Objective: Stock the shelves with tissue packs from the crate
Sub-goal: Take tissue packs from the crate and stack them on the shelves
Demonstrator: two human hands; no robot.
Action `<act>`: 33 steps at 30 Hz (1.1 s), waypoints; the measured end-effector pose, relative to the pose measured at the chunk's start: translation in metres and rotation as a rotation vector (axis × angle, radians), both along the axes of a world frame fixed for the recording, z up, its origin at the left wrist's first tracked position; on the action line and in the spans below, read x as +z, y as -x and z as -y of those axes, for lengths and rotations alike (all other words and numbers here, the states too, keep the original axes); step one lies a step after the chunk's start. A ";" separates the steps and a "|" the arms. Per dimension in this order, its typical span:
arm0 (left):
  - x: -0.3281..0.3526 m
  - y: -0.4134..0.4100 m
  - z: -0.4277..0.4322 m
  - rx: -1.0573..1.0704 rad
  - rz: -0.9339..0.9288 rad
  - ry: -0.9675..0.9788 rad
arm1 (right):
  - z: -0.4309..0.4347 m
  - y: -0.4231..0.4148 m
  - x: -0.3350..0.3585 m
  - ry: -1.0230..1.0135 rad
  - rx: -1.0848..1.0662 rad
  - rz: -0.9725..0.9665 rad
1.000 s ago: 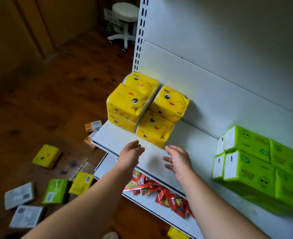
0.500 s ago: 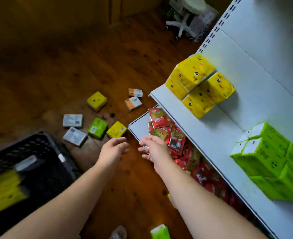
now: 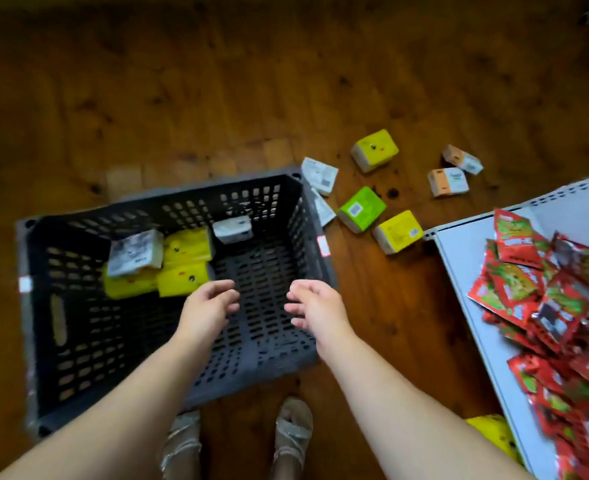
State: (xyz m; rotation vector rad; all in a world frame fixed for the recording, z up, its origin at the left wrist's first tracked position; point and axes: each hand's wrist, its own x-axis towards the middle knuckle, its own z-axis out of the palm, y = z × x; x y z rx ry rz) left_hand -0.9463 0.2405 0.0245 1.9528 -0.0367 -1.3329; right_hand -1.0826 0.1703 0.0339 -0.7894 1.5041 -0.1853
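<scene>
A heap of red snack sachets [image 3: 542,306] lies well to the right of the right hand [image 3: 315,306], pale glittery sandals [image 3: 291,434] stand below it, and dark wooden floor [image 3: 217,98] stretches beyond it.

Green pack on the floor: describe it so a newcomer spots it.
Find the black crate on the wooden floor; loose packs lie scattered beyond its far right corner. Among them, the green pack lies beside a yellow pack and is the only green one.

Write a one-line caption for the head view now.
Empty left hand and right hand hover over the black crate of yellow and white tissue packs; more packs litter the floor.
</scene>
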 end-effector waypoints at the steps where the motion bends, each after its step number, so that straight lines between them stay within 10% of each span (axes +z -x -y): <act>1: -0.017 -0.014 -0.008 0.019 0.008 -0.017 | -0.004 -0.013 -0.017 -0.008 0.037 -0.008; 17: -0.243 -0.131 -0.061 0.085 0.183 -0.160 | -0.028 -0.164 -0.266 0.013 0.519 -0.065; 33: 0.006 -0.061 -0.027 0.255 -0.139 0.104 | -0.028 -0.052 -0.009 0.075 -0.089 0.034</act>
